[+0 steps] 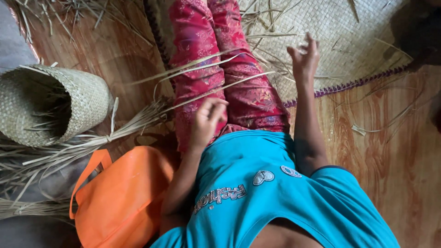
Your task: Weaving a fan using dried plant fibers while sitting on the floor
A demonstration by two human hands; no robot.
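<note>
Wooden floor [376,151] with mat [340,41]: long strips [202,73] are pinched by the left hand [206,117], slanting up-right toward the right hand [304,57], raised with fingers spread, empty.

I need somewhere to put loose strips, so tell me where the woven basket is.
In the head view the woven basket lies tipped on its side at the left edge, above the orange bag, beside the bundle of dry strips.
</note>
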